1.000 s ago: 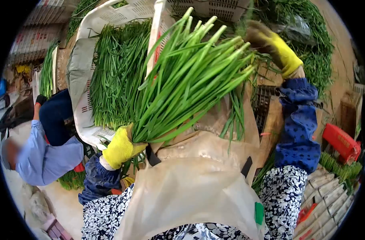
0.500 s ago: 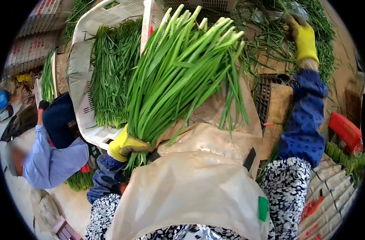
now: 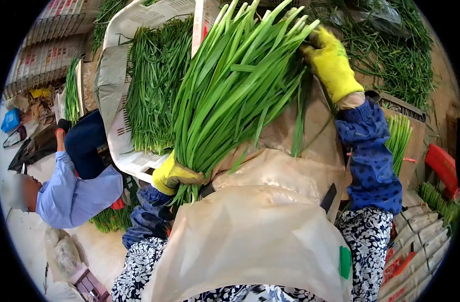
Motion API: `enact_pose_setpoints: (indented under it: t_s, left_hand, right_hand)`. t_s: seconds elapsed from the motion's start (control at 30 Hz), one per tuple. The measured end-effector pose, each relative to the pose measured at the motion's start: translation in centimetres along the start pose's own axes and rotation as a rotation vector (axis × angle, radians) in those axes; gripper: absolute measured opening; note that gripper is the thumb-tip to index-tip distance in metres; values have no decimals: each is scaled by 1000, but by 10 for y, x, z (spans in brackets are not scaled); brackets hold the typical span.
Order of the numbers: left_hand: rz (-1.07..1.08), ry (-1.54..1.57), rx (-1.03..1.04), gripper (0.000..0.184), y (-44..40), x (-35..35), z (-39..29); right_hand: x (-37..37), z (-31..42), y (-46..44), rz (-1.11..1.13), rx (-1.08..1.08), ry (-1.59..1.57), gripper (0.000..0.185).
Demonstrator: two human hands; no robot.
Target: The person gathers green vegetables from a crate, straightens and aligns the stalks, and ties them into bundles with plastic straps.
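A large bunch of garlic chives (image 3: 235, 85) slants across my lap, pale stem ends at the top and leaves trailing down. Its lower, leafy end is gripped in my left hand (image 3: 177, 176), which wears a yellow glove with a dirty palm. My right hand (image 3: 331, 63), gloved alike, is at the bunch's upper right side, just below the stem ends. Its fingers curl in against the chives and are partly hidden. A few loose leaves (image 3: 300, 118) hang below it. Beneath the bunch, a brown apron (image 3: 280, 173) covers my lap.
A white plastic crate (image 3: 116, 138) with packed chives stands to the left. Beyond it, a person in a blue shirt (image 3: 81, 194) sits beside more chives. Loose leaves (image 3: 401, 70) are heaped at the upper right. A tied bunch (image 3: 399, 136) and a red object (image 3: 441, 168) are at the right.
My right hand has come from the heap of loose leaves, down and left, to the upper right side of the bunch. My left hand keeps its hold. The view has shifted slightly.
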State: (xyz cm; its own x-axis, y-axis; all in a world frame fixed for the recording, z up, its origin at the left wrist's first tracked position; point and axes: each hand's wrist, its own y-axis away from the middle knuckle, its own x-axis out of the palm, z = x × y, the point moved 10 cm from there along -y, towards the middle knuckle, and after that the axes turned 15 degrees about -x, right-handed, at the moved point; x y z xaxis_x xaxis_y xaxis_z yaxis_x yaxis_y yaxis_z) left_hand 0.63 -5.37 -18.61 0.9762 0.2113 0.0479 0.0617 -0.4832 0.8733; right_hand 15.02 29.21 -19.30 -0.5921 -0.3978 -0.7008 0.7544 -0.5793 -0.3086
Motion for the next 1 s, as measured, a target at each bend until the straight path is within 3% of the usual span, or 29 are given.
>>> enact_pose_setpoints:
  t_s: [0.07,0.13,0.17,0.2,0.23,0.33,0.37,0.4,0.43,0.47,0.5,0.57,0.6,0.63,0.67,0.73,0.77,0.8,0.87,0.9,0.93,0.97,1.0]
  left_hand:
    - [-10,3,-18,53,0,-5,11]
    - [60,-80,103,33,-3,-10,17]
    - [-28,-313,257,40,4,-7,7]
    - [-17,-307,264,40,-5,-14,19]
    - [87,-381,358,55,-15,-18,39]
    - [119,-515,504,95,-21,-19,61]
    - [94,-509,527,94,-21,-20,59]
    - [80,-474,540,93,-15,-13,44]
    - [67,-439,553,92,-9,-7,28]
    - [54,-405,566,90,-2,-1,13]
    - [7,-294,332,76,-17,-7,27]
    - [149,-194,288,40,-29,-22,58]
    - [216,-145,261,29,-35,-31,73]
    - [128,-57,167,26,-29,-20,52]
    - [133,-2,112,29,-31,-17,49]
    - [141,48,44,33,-33,-10,45]
    - [148,180,-74,33,-35,-9,51]
    - [147,315,-184,33,-35,-10,58]
    - [97,260,-146,27,-34,-15,54]
    - [60,206,-109,23,-36,-17,52]
    - [76,57,21,20,-34,-18,47]
    - [74,-87,161,18,-29,-18,44]
    - [57,-214,303,17,-23,-18,41]
  right_hand:
    - [-19,6,-6,-152,-257,117,35]
    - [-31,23,-17,-24,-236,210,33]
    - [-32,22,-20,16,-233,262,33]
    - [-33,19,-22,58,-230,313,32]
    - [-35,17,-24,69,-254,336,34]
    - [-39,-22,-29,90,-251,498,36]
    - [-51,-39,-28,-50,-261,458,37]
    - [-64,-61,-28,-54,-62,473,34]
    - [-88,-96,-24,-131,-58,584,30]
    - [-124,-137,-11,-241,237,396,31]
    - [-151,-171,5,-185,467,437,40]
    - [-137,-205,43,112,684,524,73]
    - [-113,-174,58,70,561,441,83]
    - [-65,-165,71,156,552,-233,96]
    - [-34,-98,70,108,512,-717,85]
    - [-9,-13,53,-15,406,-940,69]
    - [6,-6,50,-46,439,-967,58]
    - [6,1,50,-149,475,-956,42]
    - [2,-10,50,-117,500,-870,27]
    - [-18,-19,44,-153,416,-679,22]
    - [-39,-31,36,-184,332,-488,17]
    - [-57,-68,41,-249,463,-296,21]
    - [-57,-94,48,-175,504,-251,28]
